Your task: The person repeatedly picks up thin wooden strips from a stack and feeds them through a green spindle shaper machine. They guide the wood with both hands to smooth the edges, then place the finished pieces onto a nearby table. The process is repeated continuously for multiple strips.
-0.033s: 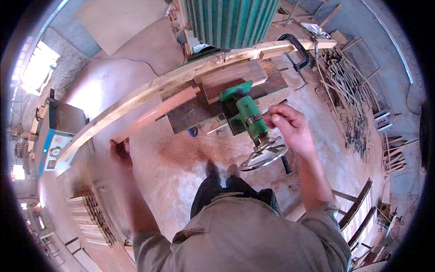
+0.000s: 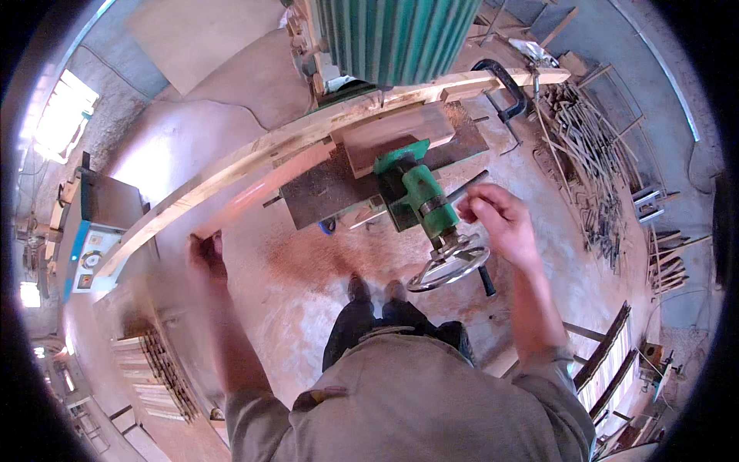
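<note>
The left hand (image 2: 206, 250), at the end of an outstretched forearm, lies well out beyond the left edge of the dark worktop (image 2: 319, 192), its back partly blurred. Its thumb and fingers close about the outer end of a reddish wooden strip (image 2: 269, 181), although blur obscures the exact contact. The right hand (image 2: 499, 219) is raised on the near side of the worktop, toward its right, with the forearm rising steeply from the lower edge of the view. Its fingers curl loosely inward and the thumb lies along them; nothing is visible within, and whether the fingertips touch the adjacent dark lever (image 2: 468, 185) cannot be told. The strip is long, narrow and smeared by blur; it runs obliquely from the left hand across the far left corner of the worktop, alongside a long pale beam (image 2: 231, 172). Its inner end is near a thick reddish-brown block (image 2: 400, 138), which sits toward the far edge of the worktop, between the beam and a green screw clamp (image 2: 427, 200). The clamp's shiny handwheel (image 2: 479, 254) projects beyond the near edge, below the right hand. Sawdust (image 2: 454, 115) lies at the far right of the worktop.
</note>
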{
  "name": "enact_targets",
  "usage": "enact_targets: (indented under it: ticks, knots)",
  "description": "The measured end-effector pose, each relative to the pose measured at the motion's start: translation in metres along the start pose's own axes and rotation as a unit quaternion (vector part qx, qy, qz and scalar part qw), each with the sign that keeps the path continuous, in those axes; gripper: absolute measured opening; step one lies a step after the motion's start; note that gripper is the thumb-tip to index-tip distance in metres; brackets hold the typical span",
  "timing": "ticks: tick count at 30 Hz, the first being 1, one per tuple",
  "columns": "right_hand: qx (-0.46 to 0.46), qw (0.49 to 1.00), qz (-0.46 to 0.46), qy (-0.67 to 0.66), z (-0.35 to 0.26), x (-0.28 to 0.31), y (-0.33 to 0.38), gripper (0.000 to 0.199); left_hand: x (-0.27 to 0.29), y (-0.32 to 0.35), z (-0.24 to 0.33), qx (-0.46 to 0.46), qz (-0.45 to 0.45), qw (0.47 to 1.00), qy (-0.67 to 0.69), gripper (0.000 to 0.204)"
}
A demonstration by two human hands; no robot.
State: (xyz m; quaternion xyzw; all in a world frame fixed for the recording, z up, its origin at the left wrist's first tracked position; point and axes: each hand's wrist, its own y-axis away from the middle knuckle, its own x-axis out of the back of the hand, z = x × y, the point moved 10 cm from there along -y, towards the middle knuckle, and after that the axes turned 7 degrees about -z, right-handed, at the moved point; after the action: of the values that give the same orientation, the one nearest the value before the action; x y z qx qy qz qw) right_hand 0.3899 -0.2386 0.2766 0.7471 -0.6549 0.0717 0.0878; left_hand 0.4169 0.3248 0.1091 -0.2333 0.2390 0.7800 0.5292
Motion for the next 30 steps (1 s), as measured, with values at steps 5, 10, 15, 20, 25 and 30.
enact_targets:
  ticks: [5,10,15,20,25,30]
  knots:
    - [-0.081,0.985,0.129,-0.078,0.059,0.034,0.046,0.02,0.006,-0.049,-0.055,0.035,0.081,0.996,-0.017,0.023]
    - [-0.163,0.962,0.194,-0.096,0.095,0.038,0.087,0.022,0.012,-0.073,-0.086,0.057,0.063,0.996,-0.009,0.021]
    - [-0.187,0.959,0.188,-0.098,0.12,0.039,0.097,0.023,-0.015,-0.091,-0.103,0.092,0.037,0.995,-0.028,0.025]
    - [-0.181,0.965,0.171,-0.077,0.125,0.048,0.087,0.021,-0.084,-0.102,-0.139,0.16,0.003,0.984,-0.08,0.028]
    - [-0.171,0.968,0.164,-0.085,0.141,0.073,0.091,0.027,-0.144,-0.089,-0.2,0.252,-0.033,0.957,-0.139,0.031]
    - [-0.189,0.96,0.175,-0.112,0.157,0.099,0.1,0.027,-0.167,-0.085,-0.225,0.256,-0.002,0.958,-0.125,0.03]
